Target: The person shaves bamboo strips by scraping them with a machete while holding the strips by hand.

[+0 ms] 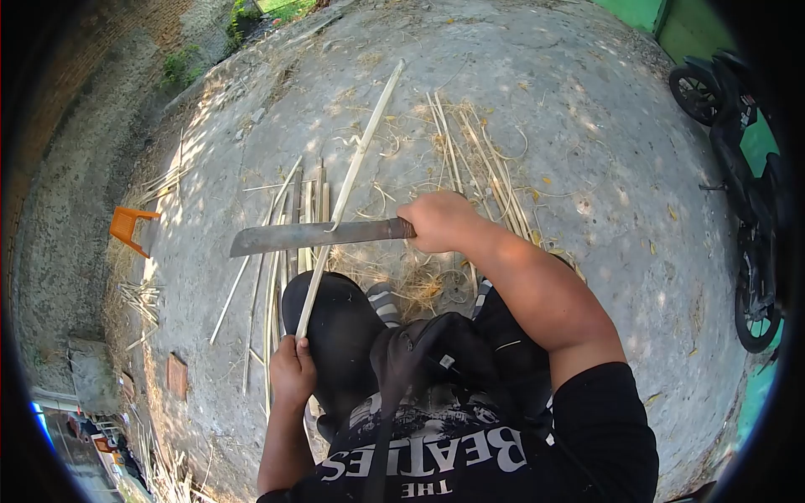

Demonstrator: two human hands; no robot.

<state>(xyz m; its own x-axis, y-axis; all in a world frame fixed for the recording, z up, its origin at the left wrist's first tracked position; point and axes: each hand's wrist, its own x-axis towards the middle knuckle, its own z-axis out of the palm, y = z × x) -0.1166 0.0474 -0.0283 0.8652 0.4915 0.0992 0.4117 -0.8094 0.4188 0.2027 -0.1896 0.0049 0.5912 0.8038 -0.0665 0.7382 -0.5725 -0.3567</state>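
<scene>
My left hand point(292, 369) is closed round the near end of a long pale bamboo strip point(356, 168), which slants up and away from my left knee toward the far ground. In my right hand point(440, 222) is the handle of a machete point(289, 238), its broad dark blade pointing left. The blade crosses the strip about midway, with its edge against or very near the wood. A thin curled shaving point(334, 226) shows where blade and strip meet.
Several bamboo strips lie left of my knees, with more strips and shavings point(495, 168) ahead. An orange plastic stool point(132, 228) and a brick point(176, 375) are at the left. A black motorbike point(742, 193) stands along the right, and a wall point(71, 168) runs at the left.
</scene>
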